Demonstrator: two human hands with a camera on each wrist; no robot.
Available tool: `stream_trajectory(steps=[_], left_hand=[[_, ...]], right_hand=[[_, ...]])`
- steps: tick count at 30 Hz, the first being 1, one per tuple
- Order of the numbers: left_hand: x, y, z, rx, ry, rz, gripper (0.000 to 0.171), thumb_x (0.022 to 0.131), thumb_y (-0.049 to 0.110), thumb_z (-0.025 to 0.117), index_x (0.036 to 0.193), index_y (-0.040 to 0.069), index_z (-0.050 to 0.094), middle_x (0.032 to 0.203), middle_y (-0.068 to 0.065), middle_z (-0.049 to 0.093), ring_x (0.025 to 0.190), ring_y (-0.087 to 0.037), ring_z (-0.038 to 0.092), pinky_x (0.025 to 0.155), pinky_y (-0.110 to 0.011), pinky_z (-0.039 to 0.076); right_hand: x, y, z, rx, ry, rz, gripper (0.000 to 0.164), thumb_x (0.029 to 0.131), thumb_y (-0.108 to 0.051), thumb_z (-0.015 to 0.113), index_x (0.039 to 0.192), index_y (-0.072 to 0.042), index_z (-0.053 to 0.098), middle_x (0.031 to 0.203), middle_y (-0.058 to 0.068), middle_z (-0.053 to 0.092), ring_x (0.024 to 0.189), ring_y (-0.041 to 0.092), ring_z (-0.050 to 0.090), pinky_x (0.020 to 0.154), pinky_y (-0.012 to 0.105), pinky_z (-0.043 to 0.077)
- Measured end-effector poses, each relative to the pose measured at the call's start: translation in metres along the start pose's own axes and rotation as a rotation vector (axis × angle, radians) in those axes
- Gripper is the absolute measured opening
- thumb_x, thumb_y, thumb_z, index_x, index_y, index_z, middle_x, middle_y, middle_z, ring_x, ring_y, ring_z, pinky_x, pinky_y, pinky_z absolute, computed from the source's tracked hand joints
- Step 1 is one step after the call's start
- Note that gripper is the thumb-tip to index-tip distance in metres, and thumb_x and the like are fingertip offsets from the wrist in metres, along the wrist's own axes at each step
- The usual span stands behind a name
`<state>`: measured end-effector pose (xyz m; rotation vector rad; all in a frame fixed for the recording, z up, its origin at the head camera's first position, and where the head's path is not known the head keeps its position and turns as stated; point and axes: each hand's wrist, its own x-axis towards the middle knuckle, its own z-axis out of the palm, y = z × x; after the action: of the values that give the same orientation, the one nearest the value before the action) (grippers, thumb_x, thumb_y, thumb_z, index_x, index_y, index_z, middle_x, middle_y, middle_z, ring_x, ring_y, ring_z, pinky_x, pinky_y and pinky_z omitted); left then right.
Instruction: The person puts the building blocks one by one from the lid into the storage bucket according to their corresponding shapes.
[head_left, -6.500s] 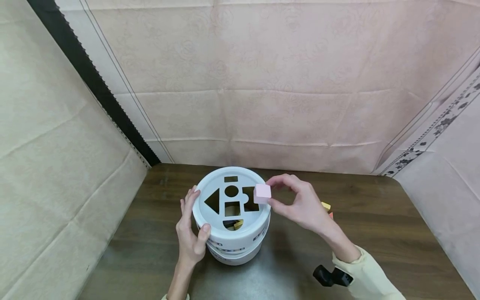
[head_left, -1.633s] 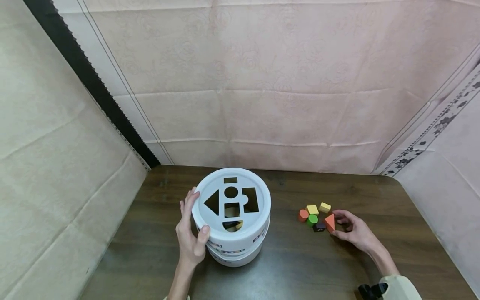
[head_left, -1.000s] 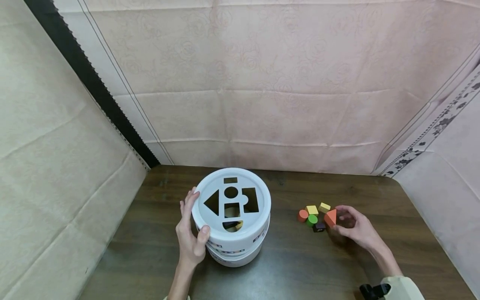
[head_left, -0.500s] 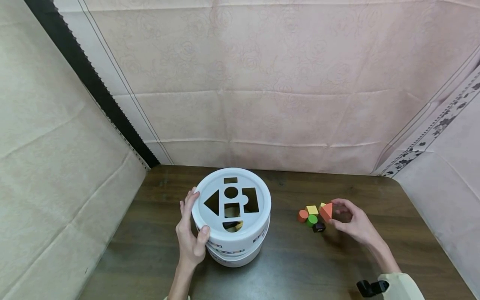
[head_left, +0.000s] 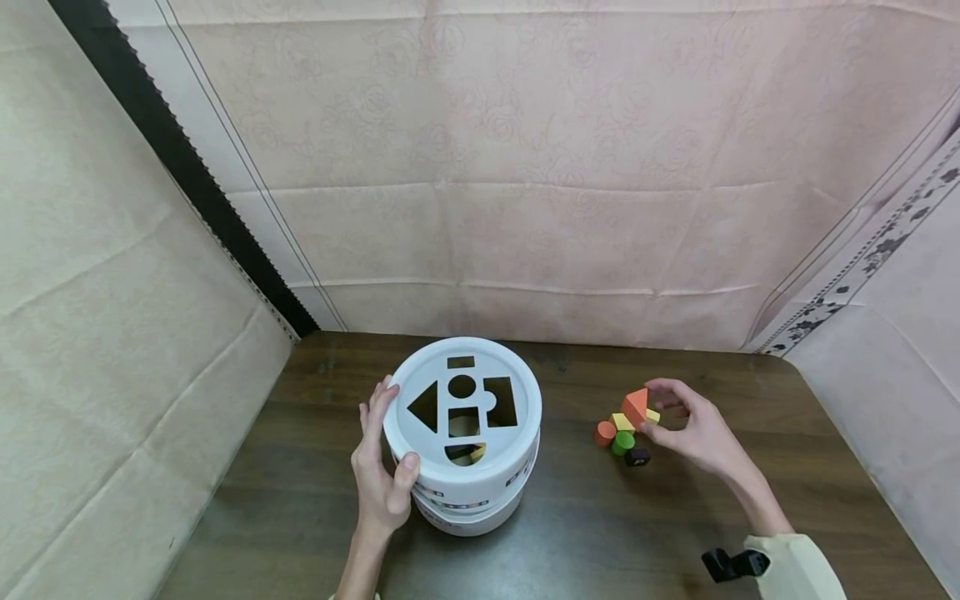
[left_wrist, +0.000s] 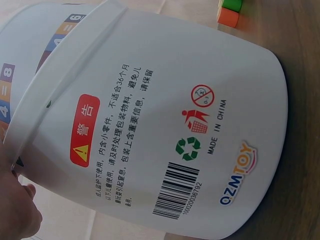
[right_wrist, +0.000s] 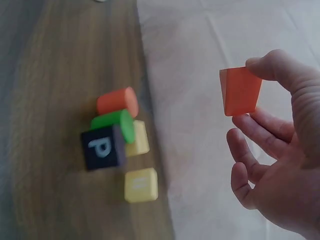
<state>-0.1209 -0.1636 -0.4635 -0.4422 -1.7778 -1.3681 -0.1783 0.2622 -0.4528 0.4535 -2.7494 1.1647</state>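
Observation:
My left hand (head_left: 384,467) holds the rim of a white shape-sorter bucket (head_left: 476,492) at its left side, thumb at the front. The bucket stands upright; its lid (head_left: 405,375) has cut-outs, among them a triangle, a circle and a square. Thumb and fingers of my right hand (head_left: 690,421) pinch an orange triangular block (head_left: 634,407), lifted off the table, as the right wrist view shows. Below and beside it lie a red cylinder (head_left: 604,433), a green cylinder (head_left: 622,442), a black block (head_left: 637,457) and two yellow blocks (right_wrist: 141,185).
A dark wooden table (head_left: 570,542) carries everything. Pale cloth (head_left: 555,208) hangs behind and at both sides. Some yellow and dark pieces show through the lid's front cut-out. A black device (head_left: 735,565) sits at my right wrist.
My right hand, at the lid with a pink cube in the oldest frame, has since pinched the orange triangular block, raised it and moved it leftward and away. The left hand stays put.

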Motion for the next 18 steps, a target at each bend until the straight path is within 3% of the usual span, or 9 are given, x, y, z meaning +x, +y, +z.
stream_trajectory(steps=[18], left_hand=[[0.0,0.0,0.0,-0.013,0.009,0.031,0.07,0.089,0.044,0.058,0.138,-0.006,0.053,0.142,-0.023,0.053,0.137,-0.042,0.041,0.104,-0.076,0.009]], right_hand=[[0.021,-0.07,-0.007,0.047,0.01,-0.134,0.052,0.083,-0.018,0.082,0.129,-0.012,0.06,0.113,0.004,0.065,0.1,0.014,0.057,0.084,0.026,0.042]])
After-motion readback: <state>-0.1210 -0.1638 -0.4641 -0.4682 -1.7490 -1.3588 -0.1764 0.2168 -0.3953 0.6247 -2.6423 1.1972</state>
